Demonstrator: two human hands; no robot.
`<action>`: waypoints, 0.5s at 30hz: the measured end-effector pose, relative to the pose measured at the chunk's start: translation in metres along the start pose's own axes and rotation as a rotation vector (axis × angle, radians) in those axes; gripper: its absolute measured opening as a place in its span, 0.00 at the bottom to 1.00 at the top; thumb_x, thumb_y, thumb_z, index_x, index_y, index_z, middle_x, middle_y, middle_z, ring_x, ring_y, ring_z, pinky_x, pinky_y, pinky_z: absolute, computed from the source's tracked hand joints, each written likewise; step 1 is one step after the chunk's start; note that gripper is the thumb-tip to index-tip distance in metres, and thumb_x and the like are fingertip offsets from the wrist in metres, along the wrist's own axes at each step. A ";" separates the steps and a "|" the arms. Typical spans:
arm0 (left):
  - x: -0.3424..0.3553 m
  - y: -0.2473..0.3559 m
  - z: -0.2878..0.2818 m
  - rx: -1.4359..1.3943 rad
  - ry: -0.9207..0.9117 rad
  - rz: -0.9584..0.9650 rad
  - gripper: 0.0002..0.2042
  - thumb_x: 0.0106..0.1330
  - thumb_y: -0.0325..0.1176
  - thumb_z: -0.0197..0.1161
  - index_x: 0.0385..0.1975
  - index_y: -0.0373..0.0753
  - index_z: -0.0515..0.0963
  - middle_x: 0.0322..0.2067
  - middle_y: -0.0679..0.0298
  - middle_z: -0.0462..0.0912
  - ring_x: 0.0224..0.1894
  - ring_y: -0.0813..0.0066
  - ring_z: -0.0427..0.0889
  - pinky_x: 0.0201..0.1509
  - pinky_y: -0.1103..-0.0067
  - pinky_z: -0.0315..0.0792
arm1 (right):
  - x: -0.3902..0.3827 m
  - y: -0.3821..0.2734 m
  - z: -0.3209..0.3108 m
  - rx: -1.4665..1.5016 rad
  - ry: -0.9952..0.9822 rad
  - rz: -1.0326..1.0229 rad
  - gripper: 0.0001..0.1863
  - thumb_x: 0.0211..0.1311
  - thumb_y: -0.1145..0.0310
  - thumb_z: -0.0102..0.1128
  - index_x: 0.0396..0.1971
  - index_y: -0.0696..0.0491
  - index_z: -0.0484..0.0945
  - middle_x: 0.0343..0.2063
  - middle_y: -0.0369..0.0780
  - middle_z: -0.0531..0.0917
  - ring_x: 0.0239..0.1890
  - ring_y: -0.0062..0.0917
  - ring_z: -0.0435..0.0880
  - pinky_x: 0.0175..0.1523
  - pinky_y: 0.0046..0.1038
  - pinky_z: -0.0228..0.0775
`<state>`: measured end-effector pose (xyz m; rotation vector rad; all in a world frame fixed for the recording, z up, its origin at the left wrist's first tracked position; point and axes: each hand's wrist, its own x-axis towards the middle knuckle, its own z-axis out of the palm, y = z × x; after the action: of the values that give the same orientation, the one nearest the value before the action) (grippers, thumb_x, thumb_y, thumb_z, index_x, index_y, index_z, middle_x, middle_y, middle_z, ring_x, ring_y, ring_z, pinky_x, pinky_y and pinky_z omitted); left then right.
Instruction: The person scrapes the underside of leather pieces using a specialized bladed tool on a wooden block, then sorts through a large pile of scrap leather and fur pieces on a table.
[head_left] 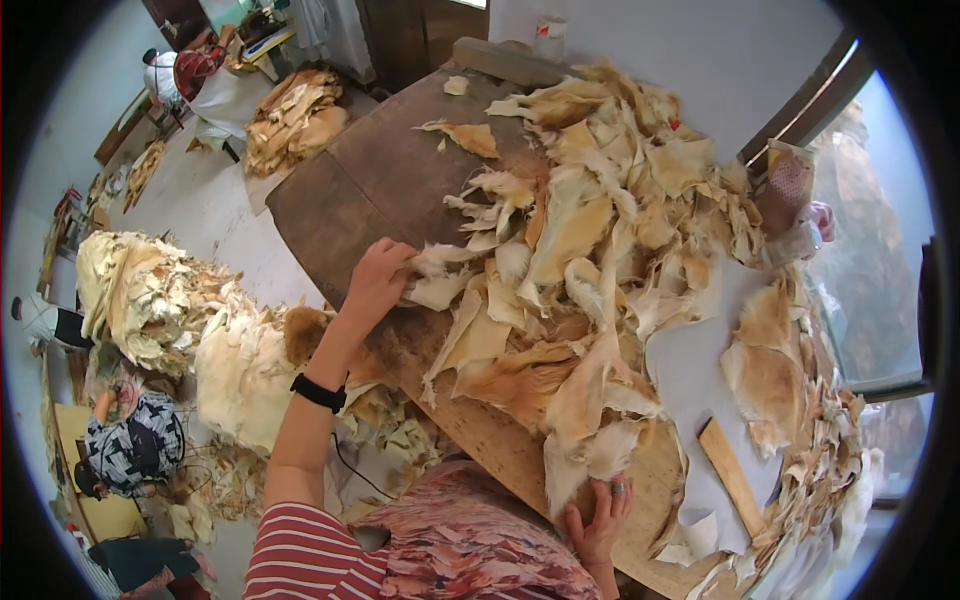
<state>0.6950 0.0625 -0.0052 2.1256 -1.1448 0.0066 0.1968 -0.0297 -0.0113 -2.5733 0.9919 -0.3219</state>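
A heap of cream and tan fur hide pieces (pixel 580 210) covers much of the brown wooden table (pixel 350 185) in front of me. My left hand (pixel 380 277) reaches to the heap's left side, its fingers closed on the edge of a whitish fur piece (pixel 438 278). Close to my body, my right hand (pixel 600 520) wears a ring and pinches the lower end of a long pale fur piece (pixel 588 425). That piece runs up into the heap. Between the hands lies an orange-brown fur piece (pixel 515 385).
A wooden strip (pixel 732 480) and more hides (pixel 768 360) lie at the right by a window. A block (pixel 510 63) and a jar (pixel 549 38) stand at the far edge. Big hide piles (pixel 150 300) fill the left floor. Several people work there, one in a patterned shirt (pixel 140 440).
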 end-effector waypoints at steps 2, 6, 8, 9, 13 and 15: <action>-0.016 -0.008 -0.005 0.057 0.021 -0.021 0.12 0.55 0.23 0.63 0.40 0.35 0.77 0.38 0.55 0.77 0.45 0.54 0.76 0.48 0.66 0.70 | 0.001 -0.001 0.000 -0.004 0.005 -0.009 0.28 0.51 0.51 0.64 0.49 0.52 0.74 0.57 0.51 0.69 0.62 0.51 0.63 0.68 0.54 0.48; -0.033 0.003 -0.008 0.021 0.130 0.003 0.15 0.55 0.25 0.64 0.44 0.36 0.78 0.44 0.56 0.77 0.51 0.53 0.73 0.52 0.63 0.69 | 0.003 -0.004 -0.002 -0.023 -0.006 -0.011 0.28 0.53 0.51 0.62 0.50 0.52 0.73 0.57 0.51 0.69 0.62 0.51 0.63 0.68 0.55 0.48; -0.031 0.028 -0.007 0.057 0.159 0.074 0.15 0.55 0.25 0.63 0.44 0.37 0.78 0.47 0.56 0.77 0.54 0.54 0.72 0.54 0.63 0.68 | 0.003 -0.003 -0.002 -0.035 -0.006 -0.017 0.28 0.53 0.50 0.62 0.51 0.52 0.73 0.57 0.51 0.69 0.62 0.51 0.63 0.68 0.55 0.48; -0.031 0.031 -0.006 0.084 0.117 0.093 0.15 0.56 0.25 0.62 0.45 0.37 0.78 0.48 0.56 0.77 0.54 0.55 0.72 0.55 0.63 0.68 | 0.003 -0.002 -0.002 -0.039 -0.005 -0.014 0.28 0.54 0.50 0.62 0.51 0.52 0.73 0.56 0.51 0.69 0.62 0.51 0.63 0.68 0.54 0.48; -0.031 0.018 0.006 0.200 -0.044 0.108 0.16 0.58 0.27 0.63 0.48 0.39 0.77 0.47 0.56 0.79 0.53 0.56 0.75 0.54 0.66 0.70 | 0.002 -0.001 -0.003 -0.038 -0.004 -0.006 0.28 0.55 0.49 0.61 0.50 0.52 0.73 0.56 0.51 0.69 0.62 0.51 0.63 0.68 0.54 0.48; -0.037 -0.019 0.017 0.241 0.113 0.076 0.17 0.60 0.29 0.64 0.50 0.38 0.76 0.45 0.59 0.81 0.49 0.60 0.79 0.50 0.69 0.74 | 0.003 -0.003 -0.002 -0.024 -0.011 -0.011 0.28 0.55 0.49 0.61 0.50 0.52 0.73 0.56 0.51 0.69 0.62 0.51 0.63 0.68 0.54 0.48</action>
<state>0.6808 0.0860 -0.0406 2.2567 -1.2067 0.3107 0.2003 -0.0302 -0.0079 -2.6001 0.9844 -0.2993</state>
